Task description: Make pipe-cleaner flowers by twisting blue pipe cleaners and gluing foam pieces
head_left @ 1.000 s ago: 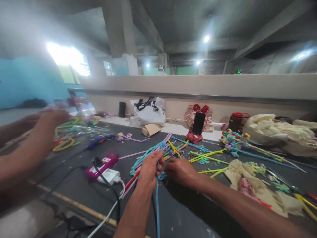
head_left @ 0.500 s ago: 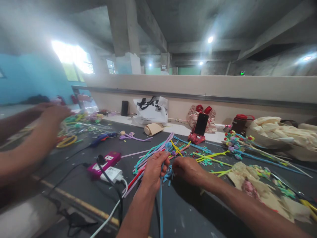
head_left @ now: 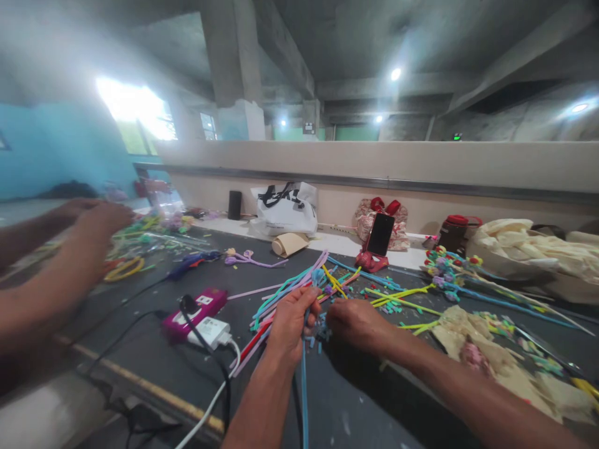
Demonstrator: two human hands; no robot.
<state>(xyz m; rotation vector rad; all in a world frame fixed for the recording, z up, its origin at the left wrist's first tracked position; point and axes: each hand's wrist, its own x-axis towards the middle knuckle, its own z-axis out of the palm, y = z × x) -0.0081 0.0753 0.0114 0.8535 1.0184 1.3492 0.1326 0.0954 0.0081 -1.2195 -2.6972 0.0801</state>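
Observation:
My left hand (head_left: 291,315) is closed around a blue pipe cleaner (head_left: 305,390). The stem's long end hangs down past my wrist, and a curled blue tip shows above my fingers. Close by on the right, my right hand (head_left: 355,321) has its fingers curled together over the small cut blue pieces (head_left: 322,330); whatever is in its fingertips is hidden. Just behind both hands lies a loose bundle of lilac, turquoise and red pipe cleaners (head_left: 276,302). Yellow pipe cleaners (head_left: 397,296) lie crossed to the right among short green pieces.
A purple power strip (head_left: 206,305) with a white charger and trailing cables is at left. Another person's hands (head_left: 100,215) are farther left. Behind stand a white bag (head_left: 292,209) and a phone (head_left: 380,234); finished-looking coloured flower stems (head_left: 444,274) and crumpled paper (head_left: 461,330) lie right.
My right hand has shifted very slightly to the right and down. My left hand keeps its hold on the blue pipe cleaner, almost unmoved.

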